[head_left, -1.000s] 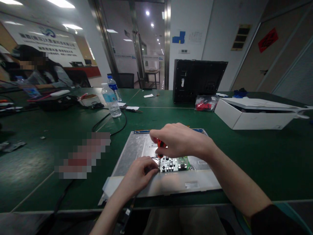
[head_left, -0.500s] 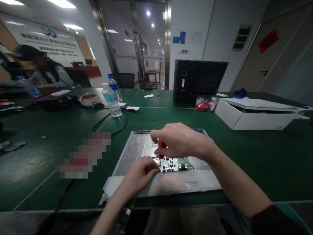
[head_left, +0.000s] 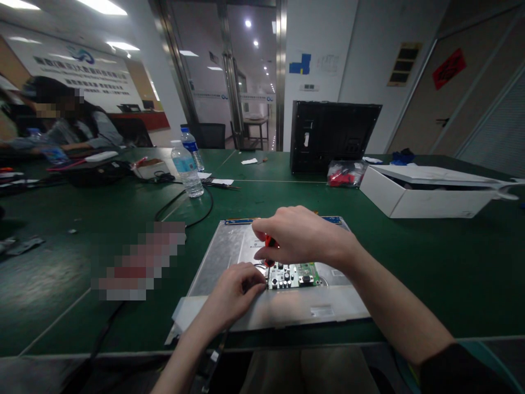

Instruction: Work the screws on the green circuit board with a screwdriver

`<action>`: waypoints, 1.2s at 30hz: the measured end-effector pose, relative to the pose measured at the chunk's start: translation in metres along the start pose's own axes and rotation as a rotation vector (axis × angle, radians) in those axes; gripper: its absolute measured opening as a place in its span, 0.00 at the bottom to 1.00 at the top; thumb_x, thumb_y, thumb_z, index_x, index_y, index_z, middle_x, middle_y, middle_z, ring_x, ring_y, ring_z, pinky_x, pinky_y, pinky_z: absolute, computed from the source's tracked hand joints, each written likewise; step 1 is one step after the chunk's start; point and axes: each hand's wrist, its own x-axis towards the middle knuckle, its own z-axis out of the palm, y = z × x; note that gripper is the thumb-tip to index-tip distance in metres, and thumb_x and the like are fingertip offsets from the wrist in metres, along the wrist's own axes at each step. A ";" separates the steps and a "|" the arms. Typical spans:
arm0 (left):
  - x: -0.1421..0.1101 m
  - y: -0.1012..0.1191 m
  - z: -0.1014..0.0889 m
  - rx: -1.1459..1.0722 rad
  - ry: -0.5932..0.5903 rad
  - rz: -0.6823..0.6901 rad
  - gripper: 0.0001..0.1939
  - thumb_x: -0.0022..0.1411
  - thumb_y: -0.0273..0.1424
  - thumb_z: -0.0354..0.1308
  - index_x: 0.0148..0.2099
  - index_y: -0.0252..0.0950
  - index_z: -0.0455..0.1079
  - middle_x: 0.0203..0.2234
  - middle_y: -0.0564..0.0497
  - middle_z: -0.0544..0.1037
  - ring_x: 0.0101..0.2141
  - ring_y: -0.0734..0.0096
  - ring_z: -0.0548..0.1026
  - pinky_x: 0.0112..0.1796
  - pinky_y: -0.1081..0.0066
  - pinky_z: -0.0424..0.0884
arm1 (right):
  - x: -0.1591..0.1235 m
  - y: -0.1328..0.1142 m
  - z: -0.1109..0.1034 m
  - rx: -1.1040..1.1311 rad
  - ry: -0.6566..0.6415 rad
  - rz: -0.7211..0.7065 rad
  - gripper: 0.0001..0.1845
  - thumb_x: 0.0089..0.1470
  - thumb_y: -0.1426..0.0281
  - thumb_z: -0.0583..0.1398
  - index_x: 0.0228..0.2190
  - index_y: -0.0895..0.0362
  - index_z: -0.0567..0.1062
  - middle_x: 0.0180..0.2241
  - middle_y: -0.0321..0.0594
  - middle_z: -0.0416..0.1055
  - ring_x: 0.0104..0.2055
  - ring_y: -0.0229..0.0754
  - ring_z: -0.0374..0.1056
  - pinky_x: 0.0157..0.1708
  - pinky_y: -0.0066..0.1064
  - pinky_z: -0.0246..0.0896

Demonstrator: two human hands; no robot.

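A silvery display panel [head_left: 217,257] lies back-up on the table before me. On its middle sits a small green circuit board [head_left: 292,276]. My right hand [head_left: 299,238] is wrapped round the red-orange handle of a screwdriver [head_left: 269,251], held upright above the board. The thin shaft points down at the board's left edge, where the tip is too small to make out. My left hand [head_left: 240,284] rests on the panel at that same corner. Its thumb and fingers pinch together near the tip, and whatever lies between them is hidden.
Two water bottles [head_left: 187,171] stand at the back left beside a black cable. A black monitor casing [head_left: 334,137] stands at the back, and an open white box [head_left: 426,194] is at the right. A blurred-out reddish thing [head_left: 143,257] lies left of the panel. Another person [head_left: 82,120] sits far left.
My right thumb and fingers have shifted slightly round the screwdriver handle. My left hand stays in place at the board's corner. The person at the far left has moved their arms.
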 end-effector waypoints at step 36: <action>0.000 0.004 -0.002 -0.004 -0.002 0.022 0.06 0.56 0.27 0.56 0.30 0.37 0.74 0.28 0.51 0.78 0.33 0.66 0.73 0.36 0.69 0.65 | -0.003 0.003 0.001 0.094 -0.009 -0.070 0.15 0.54 0.64 0.59 0.43 0.58 0.68 0.35 0.41 0.75 0.34 0.41 0.68 0.24 0.29 0.44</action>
